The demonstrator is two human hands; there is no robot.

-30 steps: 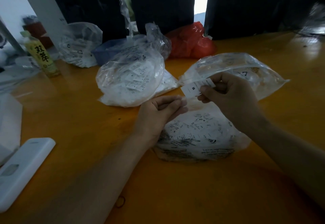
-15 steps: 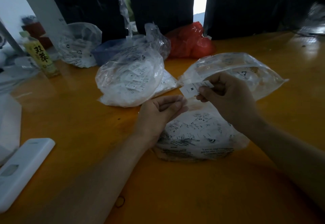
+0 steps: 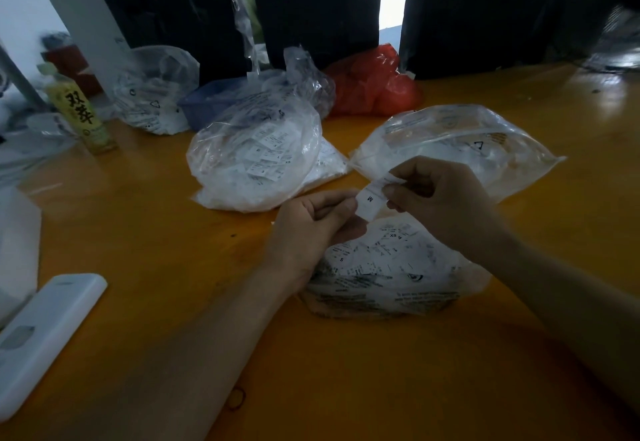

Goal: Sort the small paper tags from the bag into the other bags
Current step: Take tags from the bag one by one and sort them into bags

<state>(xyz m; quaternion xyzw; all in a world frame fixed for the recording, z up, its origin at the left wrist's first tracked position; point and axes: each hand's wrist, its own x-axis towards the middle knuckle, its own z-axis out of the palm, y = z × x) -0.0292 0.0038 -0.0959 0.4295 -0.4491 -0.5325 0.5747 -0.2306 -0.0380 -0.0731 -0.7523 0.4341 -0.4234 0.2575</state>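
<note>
My right hand [image 3: 440,198] pinches the upper end of a small white paper tag [image 3: 370,202] marked M. My left hand [image 3: 311,229] has its curled fingertips and thumb on the tag's lower left edge. Both hands hover over a clear bag of mixed tags [image 3: 381,277] lying on the orange table [image 3: 156,267]. A fuller clear bag of tags [image 3: 256,160] sits behind my left hand. Another clear bag [image 3: 460,142] lies behind my right hand, its mouth toward the tag.
A fourth clear bag [image 3: 156,94], a blue tub [image 3: 211,101] and a red plastic bag [image 3: 374,83] stand along the back. A yellow bottle [image 3: 79,111] is at far left, a white flat device [image 3: 45,329] at near left. A rubber band [image 3: 237,399] lies by my left forearm.
My left hand has lifted and moved right until its fingers meet the tag. My right hand has turned the tag downward toward it.
</note>
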